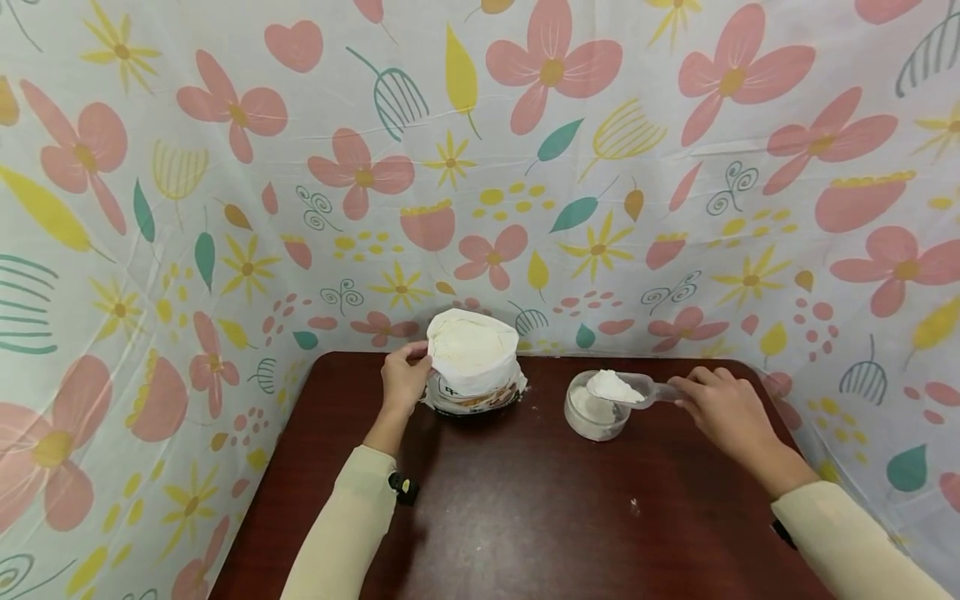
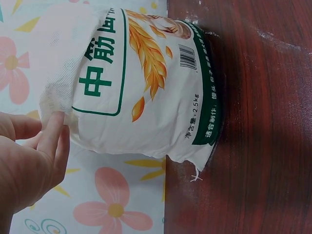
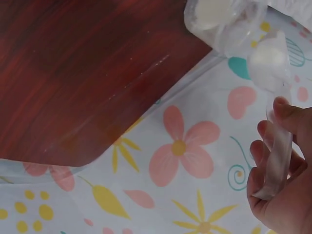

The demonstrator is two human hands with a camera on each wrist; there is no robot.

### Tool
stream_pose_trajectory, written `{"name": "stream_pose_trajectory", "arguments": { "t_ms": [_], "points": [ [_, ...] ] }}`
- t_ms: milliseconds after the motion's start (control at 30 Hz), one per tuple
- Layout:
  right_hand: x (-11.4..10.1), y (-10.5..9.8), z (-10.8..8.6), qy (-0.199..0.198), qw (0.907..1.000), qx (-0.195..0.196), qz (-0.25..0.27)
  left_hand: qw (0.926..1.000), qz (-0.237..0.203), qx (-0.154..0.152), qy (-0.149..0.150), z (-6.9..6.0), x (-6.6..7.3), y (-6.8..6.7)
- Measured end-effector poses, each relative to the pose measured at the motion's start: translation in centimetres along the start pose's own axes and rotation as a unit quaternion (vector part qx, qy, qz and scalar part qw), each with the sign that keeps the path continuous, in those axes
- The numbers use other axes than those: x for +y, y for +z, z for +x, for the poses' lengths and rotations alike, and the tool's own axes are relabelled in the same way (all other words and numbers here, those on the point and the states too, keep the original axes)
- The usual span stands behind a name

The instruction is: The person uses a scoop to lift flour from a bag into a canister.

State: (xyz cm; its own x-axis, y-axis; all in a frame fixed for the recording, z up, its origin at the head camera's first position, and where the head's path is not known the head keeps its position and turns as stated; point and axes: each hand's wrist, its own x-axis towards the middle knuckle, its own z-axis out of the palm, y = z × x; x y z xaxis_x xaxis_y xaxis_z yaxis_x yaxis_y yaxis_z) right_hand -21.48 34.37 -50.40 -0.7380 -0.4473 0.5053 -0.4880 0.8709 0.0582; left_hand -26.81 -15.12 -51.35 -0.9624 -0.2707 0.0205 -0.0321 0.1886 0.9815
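Note:
A white flour bag (image 1: 472, 358) stands at the back of the table with its top folded open and flour showing inside. My left hand (image 1: 405, 379) pinches the bag's rim at its left side; in the left wrist view the thumb and fingers (image 2: 52, 139) hold the folded edge. My right hand (image 1: 723, 412) grips the handle of a clear plastic scoop (image 1: 643, 388), which carries a heap of white flour (image 1: 613, 387). The scoop is over a round clear container (image 1: 596, 423) with flour in it. In the right wrist view the fingers curl round the scoop's handle (image 3: 279, 156).
The dark red-brown table (image 1: 495, 517) has light flour traces near the bag and a small spot (image 1: 634, 505) towards the right front. A flower-patterned cloth (image 1: 480, 167) hangs behind the table and along its sides.

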Motion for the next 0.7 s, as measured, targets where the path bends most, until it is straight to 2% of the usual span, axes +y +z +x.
{"name": "stream_pose_trajectory", "arguments": {
  "t_ms": [200,433,533,700],
  "points": [
    [0.2,0.1,0.4,0.007,0.9981,-0.058,-0.017,1.0,0.005,-0.002,0.0,0.0,0.1,0.0],
    [0.1,-0.4,2.1,0.015,0.9897,-0.137,-0.04,0.9999,0.01,0.006,-0.001,0.0,0.1,0.0],
    [-0.1,-0.6,2.7,0.018,0.9861,-0.157,-0.05,0.9999,0.012,0.005,0.0,-0.1,0.2,0.0],
    [-0.2,-0.8,3.6,0.012,0.9831,-0.171,-0.065,0.9999,0.012,0.004,0.007,-0.1,0.3,0.1]
  ]
}}
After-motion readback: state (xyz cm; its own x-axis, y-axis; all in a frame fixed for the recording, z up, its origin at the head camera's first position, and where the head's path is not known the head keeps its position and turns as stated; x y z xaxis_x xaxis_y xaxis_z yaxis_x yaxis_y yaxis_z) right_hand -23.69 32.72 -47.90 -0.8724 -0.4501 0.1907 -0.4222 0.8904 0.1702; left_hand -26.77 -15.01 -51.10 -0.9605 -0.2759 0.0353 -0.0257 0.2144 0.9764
